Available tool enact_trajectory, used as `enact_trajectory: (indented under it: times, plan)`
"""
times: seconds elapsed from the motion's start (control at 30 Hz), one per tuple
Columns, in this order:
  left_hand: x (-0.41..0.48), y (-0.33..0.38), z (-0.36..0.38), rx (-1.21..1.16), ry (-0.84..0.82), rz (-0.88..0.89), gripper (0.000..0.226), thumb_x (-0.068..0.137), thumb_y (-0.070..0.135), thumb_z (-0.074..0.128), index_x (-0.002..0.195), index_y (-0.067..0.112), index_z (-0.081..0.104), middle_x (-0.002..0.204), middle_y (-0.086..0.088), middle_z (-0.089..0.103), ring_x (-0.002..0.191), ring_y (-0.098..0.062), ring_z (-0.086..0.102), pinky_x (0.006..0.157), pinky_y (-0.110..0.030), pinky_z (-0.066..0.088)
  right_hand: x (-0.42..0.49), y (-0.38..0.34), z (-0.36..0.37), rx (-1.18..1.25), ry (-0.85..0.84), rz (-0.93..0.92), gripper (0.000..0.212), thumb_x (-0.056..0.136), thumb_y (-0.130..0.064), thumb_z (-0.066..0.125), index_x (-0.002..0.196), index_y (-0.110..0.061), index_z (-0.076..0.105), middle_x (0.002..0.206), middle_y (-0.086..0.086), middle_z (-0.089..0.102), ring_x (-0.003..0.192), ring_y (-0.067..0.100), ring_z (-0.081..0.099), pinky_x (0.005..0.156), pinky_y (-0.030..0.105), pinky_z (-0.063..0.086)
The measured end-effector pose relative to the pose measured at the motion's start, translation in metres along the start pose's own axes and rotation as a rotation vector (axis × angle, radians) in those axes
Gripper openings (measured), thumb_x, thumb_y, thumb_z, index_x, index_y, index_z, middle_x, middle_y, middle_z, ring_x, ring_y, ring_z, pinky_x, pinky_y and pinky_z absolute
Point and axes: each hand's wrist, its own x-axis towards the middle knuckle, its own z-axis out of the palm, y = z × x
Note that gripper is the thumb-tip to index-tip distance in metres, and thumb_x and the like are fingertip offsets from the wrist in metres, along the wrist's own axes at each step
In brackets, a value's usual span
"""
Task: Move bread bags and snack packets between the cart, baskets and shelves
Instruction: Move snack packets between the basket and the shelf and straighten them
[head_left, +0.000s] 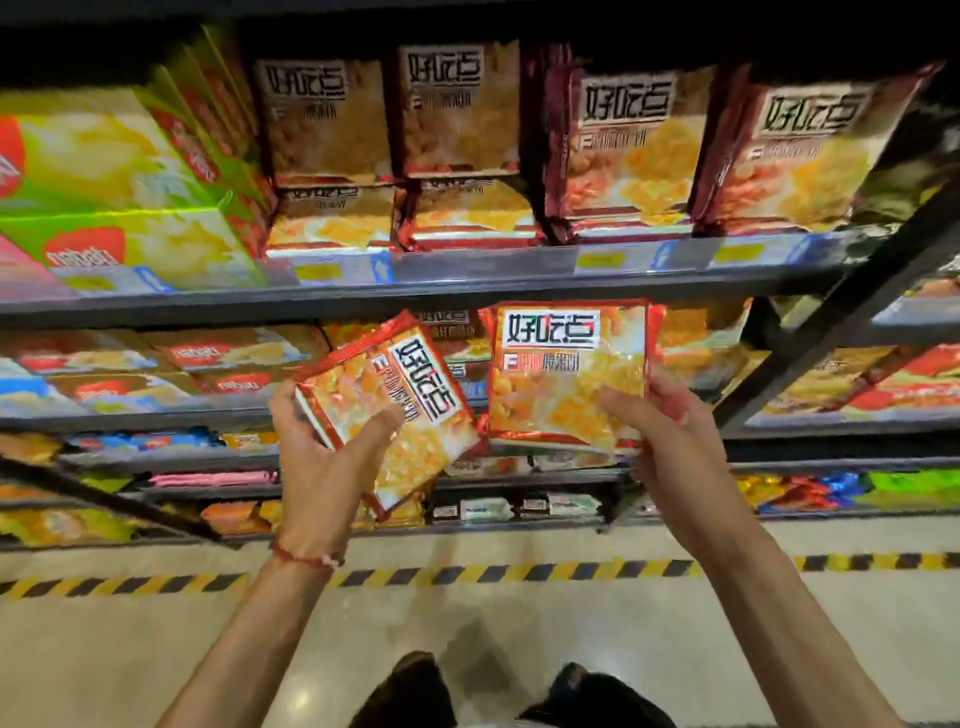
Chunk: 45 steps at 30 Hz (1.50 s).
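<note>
My left hand (324, 457) grips a red-edged orange snack packet (400, 410), tilted with its label running sideways. My right hand (670, 441) holds a second packet of the same kind (566, 374) upright, thumb across its front. Both packets are raised in front of the second shelf, just below the upper shelf edge (467, 291). Several matching packets (623, 145) stand in rows on the upper shelf.
Green and yellow boxes (104, 171) fill the upper shelf's left side. Lower shelves (363, 488) hold more packets and boxes. A black-and-yellow striped line (519, 571) runs along the floor at the shelf base. My shoes (415, 686) are at the bottom.
</note>
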Motion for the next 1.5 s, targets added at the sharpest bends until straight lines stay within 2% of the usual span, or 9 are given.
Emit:
enact_trajectory:
  times: [0.2, 0.43, 0.53, 0.73, 0.83, 0.97, 1.13, 1.3, 1.5]
  plan:
    - [-0.003, 0.011, 0.010, -0.029, 0.154, 0.049, 0.065, 0.078, 0.008, 0.084, 0.125, 0.019, 0.040, 0.117, -0.002, 0.071, 0.098, -0.009, 0.074, 0.072, -0.020, 0.058, 0.026, -0.025, 0.002, -0.085, -0.133, -0.077, 0.027, 0.094, -0.018, 0.074, 0.118, -0.027, 0.069, 0.115, -0.007, 0.078, 0.111, 0.013, 0.073, 0.101, 0.040, 0.053]
    - [0.030, 0.040, -0.003, -0.011, 0.092, 0.161, 0.065, 0.078, 0.005, 0.084, 0.124, 0.017, 0.040, 0.108, 0.005, 0.074, 0.097, -0.011, 0.075, 0.077, -0.027, 0.060, 0.061, -0.061, 0.058, -0.033, -0.107, -0.316, 0.028, 0.098, -0.014, 0.073, 0.124, -0.017, 0.065, 0.124, 0.007, 0.074, 0.119, 0.027, 0.070, 0.107, 0.053, 0.053]
    - [0.054, 0.051, -0.011, 0.001, 0.065, 0.227, 0.064, 0.078, 0.000, 0.083, 0.122, 0.016, 0.039, 0.105, 0.011, 0.069, 0.091, 0.002, 0.072, 0.074, -0.018, 0.056, 0.080, -0.079, 0.090, -0.054, -0.033, -0.379, 0.024, 0.098, -0.015, 0.072, 0.120, -0.020, 0.064, 0.121, 0.000, 0.075, 0.115, 0.016, 0.071, 0.106, 0.042, 0.055]
    - [0.099, 0.066, -0.027, -0.054, -0.039, 0.311, 0.067, 0.073, 0.002, 0.085, 0.123, 0.011, 0.042, 0.111, 0.004, 0.072, 0.098, -0.008, 0.074, 0.080, -0.023, 0.057, 0.120, -0.092, 0.140, -0.197, 0.137, -0.493, 0.017, 0.099, -0.018, 0.071, 0.111, -0.016, 0.061, 0.096, -0.009, 0.071, 0.081, -0.004, 0.065, 0.080, 0.015, 0.052]
    - [0.112, 0.070, -0.032, -0.084, -0.088, 0.313, 0.069, 0.071, 0.007, 0.086, 0.126, 0.012, 0.043, 0.111, 0.004, 0.074, 0.101, -0.013, 0.074, 0.082, -0.027, 0.059, 0.133, -0.092, 0.155, -0.272, 0.237, -0.531, 0.024, 0.098, -0.014, 0.070, 0.109, -0.027, 0.054, 0.097, -0.013, 0.064, 0.083, -0.006, 0.061, 0.074, 0.004, 0.044]
    - [0.120, 0.069, -0.034, -0.106, -0.140, 0.280, 0.075, 0.074, 0.005, 0.085, 0.133, 0.005, 0.040, 0.103, 0.011, 0.077, 0.097, -0.011, 0.075, 0.079, -0.026, 0.060, 0.142, -0.091, 0.165, -0.585, 0.406, -0.532, 0.026, 0.099, -0.013, 0.067, 0.123, -0.010, 0.055, 0.091, -0.008, 0.054, 0.082, 0.011, 0.054, 0.066, 0.017, 0.040]
    - [0.126, 0.064, -0.034, -0.138, -0.151, 0.241, 0.065, 0.077, 0.001, 0.084, 0.125, 0.014, 0.042, 0.104, 0.010, 0.077, 0.100, -0.014, 0.075, 0.082, -0.031, 0.062, 0.154, -0.086, 0.173, -0.872, 0.546, -0.505, 0.016, 0.095, -0.007, 0.066, 0.087, -0.010, 0.052, 0.092, 0.011, 0.061, 0.080, 0.028, 0.058, 0.066, 0.037, 0.047]
    - [0.128, 0.068, -0.035, -0.154, -0.158, 0.228, 0.068, 0.075, 0.003, 0.084, 0.128, 0.012, 0.043, 0.100, 0.014, 0.077, 0.097, -0.010, 0.075, 0.079, -0.027, 0.061, 0.164, -0.084, 0.177, -0.864, 0.602, -0.454, 0.008, 0.089, 0.006, 0.060, 0.091, -0.002, 0.060, 0.088, 0.011, 0.062, 0.078, 0.030, 0.061, 0.064, 0.035, 0.048]
    - [0.129, 0.068, -0.038, -0.180, -0.147, 0.181, 0.074, 0.068, 0.019, 0.087, 0.130, 0.016, 0.046, 0.115, 0.002, 0.074, 0.105, -0.017, 0.073, 0.087, -0.039, 0.061, 0.167, -0.087, 0.179, -0.771, 0.593, -0.443, 0.026, 0.090, 0.013, 0.056, 0.111, -0.002, 0.061, 0.097, 0.011, 0.056, 0.087, 0.029, 0.059, 0.068, 0.039, 0.053]
